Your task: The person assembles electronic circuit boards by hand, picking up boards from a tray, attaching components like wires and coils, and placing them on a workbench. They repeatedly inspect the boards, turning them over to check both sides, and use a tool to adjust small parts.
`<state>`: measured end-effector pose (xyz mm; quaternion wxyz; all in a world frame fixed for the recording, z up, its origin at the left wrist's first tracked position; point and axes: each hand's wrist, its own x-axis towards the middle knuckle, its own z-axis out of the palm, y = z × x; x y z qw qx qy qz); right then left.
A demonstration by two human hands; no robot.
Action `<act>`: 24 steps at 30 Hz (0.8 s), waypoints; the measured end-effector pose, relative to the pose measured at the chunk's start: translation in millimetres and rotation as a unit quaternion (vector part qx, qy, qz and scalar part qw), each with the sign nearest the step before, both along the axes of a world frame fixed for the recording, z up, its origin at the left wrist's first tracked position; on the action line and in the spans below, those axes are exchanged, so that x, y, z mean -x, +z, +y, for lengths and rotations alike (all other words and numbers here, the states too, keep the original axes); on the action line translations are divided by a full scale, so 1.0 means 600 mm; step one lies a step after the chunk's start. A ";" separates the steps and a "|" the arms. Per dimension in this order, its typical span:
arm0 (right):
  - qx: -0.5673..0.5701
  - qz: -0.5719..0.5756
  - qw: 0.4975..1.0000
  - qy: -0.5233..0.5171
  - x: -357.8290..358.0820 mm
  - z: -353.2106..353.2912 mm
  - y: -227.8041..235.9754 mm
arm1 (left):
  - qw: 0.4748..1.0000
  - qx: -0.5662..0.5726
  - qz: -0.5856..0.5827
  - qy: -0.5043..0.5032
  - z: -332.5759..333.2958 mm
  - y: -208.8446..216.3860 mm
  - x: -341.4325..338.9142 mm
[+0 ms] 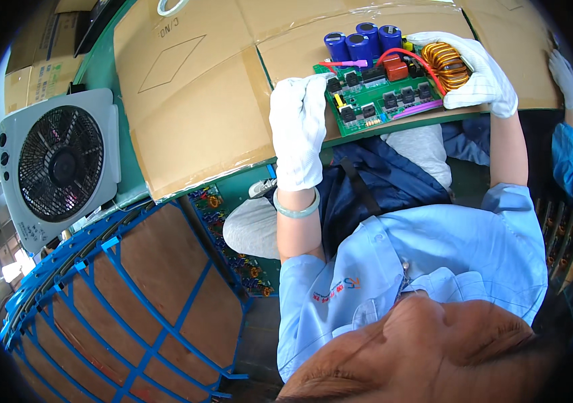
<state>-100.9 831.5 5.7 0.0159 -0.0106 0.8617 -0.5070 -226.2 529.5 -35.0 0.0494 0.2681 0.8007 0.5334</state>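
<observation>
A green circuit board point(369, 93) is held up over the near edge of a cardboard-covered table, slightly tilted. It carries several blue cylindrical capacitors point(359, 48) along its far side, black components, a red block point(396, 69) and a copper-wound ring coil point(446, 66). A red wire arches across it, and a pink-sleeved lead point(347, 64) lies near the capacitors. My left hand point(298, 124), in a white glove, is closed with its fingertips at the board's left edge. My white-gloved right hand point(488, 77) wraps around the right end, beside the coil; its fingertips are partly hidden.
Taped cardboard point(199, 127) covers the green table. A grey box fan point(61, 164) stands at the left. Below it is a blue wire rack point(145, 322) with brown panels, next to more circuit boards point(253, 272). Another person's gloved hand point(563, 77) shows at the far right.
</observation>
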 end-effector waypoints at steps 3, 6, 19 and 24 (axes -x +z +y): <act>0.002 -0.003 1.000 0.001 -0.001 -0.002 0.003 | 0.999 -0.019 -0.037 -0.003 0.000 -0.004 0.003; 0.004 0.002 1.000 0.002 0.002 0.001 0.001 | 0.998 -0.034 -0.059 0.004 0.000 0.003 -0.001; -0.020 0.010 1.000 0.004 -0.003 0.005 -0.003 | 0.988 0.078 0.101 -0.087 0.023 0.045 0.005; -0.018 0.027 0.999 0.010 -0.001 0.003 -0.003 | 0.981 0.126 0.072 -0.125 0.034 0.024 0.031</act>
